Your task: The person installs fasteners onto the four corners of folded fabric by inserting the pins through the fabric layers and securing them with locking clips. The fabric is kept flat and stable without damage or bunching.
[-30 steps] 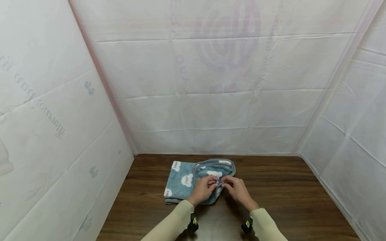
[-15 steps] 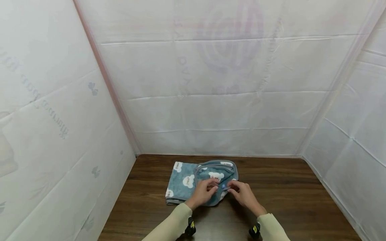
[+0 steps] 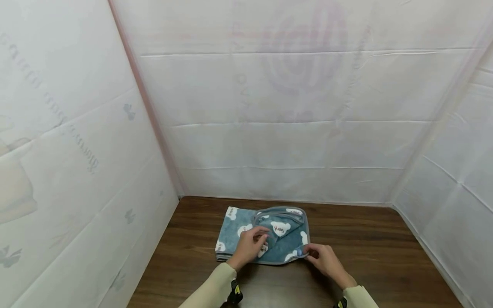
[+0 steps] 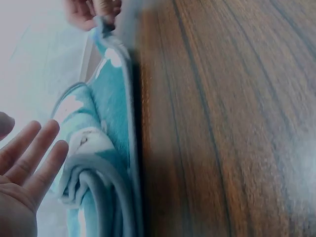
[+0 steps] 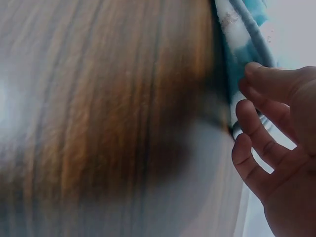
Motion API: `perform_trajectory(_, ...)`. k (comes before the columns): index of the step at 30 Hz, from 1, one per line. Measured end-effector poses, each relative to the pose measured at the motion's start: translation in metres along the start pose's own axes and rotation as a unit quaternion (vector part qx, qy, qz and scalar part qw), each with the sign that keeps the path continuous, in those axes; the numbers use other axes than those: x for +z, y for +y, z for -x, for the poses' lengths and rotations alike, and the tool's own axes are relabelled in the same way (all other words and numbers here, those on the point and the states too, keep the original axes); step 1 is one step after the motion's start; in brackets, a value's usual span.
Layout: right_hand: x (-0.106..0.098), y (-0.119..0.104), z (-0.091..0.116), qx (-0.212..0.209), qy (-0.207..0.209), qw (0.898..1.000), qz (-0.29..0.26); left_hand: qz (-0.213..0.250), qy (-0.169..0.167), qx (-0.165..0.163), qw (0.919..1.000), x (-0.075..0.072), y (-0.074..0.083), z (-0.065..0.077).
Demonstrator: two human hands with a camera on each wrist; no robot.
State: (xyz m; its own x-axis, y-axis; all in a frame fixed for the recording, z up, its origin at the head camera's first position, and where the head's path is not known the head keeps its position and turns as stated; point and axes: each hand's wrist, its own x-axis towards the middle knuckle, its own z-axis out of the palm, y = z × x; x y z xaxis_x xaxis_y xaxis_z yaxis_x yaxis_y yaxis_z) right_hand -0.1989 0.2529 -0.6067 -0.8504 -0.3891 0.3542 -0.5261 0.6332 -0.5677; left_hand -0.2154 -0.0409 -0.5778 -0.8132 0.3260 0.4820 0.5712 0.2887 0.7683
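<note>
A teal fleece blanket (image 3: pixel 286 243) with white cloud patches and grey edging lies folded near the back of the table. Its left part is stacked in layers, and a flap spreads to the right with a smaller fold on top. My right hand (image 3: pixel 326 262) pinches the front right corner between thumb and index finger; the right wrist view shows the other fingers (image 5: pixel 254 163) loosely bent. Over the blanket's middle hovers or rests my left hand (image 3: pixel 247 249). In the left wrist view its fingers (image 4: pixel 30 158) are nearly straight beside the rolled layers (image 4: pixel 94 170), gripping nothing.
Beneath the blanket is a dark brown wooden table (image 3: pixel 369 248). White sheet walls stand behind (image 3: pixel 285 145), at the left (image 3: pixel 77 196) and at the right (image 3: pixel 450 188). The blanket's front edge lies short of the table's near side.
My right hand has moved right with the blanket's corner, unfolding the flap flatter. My left hand has come away from the corner and shifted slightly left. The view has turned a little left.
</note>
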Motion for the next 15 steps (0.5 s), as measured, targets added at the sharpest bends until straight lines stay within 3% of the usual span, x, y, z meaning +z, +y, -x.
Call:
perform_trajectory(4,0.000,0.002,0.006,-0.001,-0.012,0.999,0.032,-0.008,0.031,0.009,0.9994,-0.004,-0.005,0.000)
perform_trajectory(10,0.000,0.006,0.015,0.020,-0.041,0.998,0.035,-0.014,0.047,-0.002,0.9988,-0.009,-0.008,0.001)
perform_trajectory(15,-0.004,0.011,0.019,0.024,-0.073,0.997,0.019,-0.076,0.102,-0.013,0.9918,-0.011,-0.013,0.000)
